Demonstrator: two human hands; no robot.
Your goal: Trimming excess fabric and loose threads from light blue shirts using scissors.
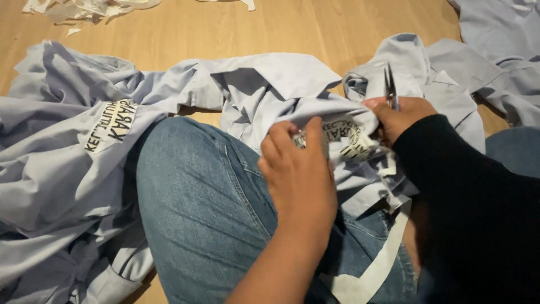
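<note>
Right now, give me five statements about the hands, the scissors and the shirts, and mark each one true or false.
1. The right hand holds small scissors with the blades pointing up. True.
2. The left hand lies flat on the wooden floor. False: it pinches the light blue shirt at a white printed patch.
3. The person wears blue jeans. True.
4. The right arm is bare. False: it wears a black sleeve.
5. Another printed patch shows on the shirt at the left. True.
</note>
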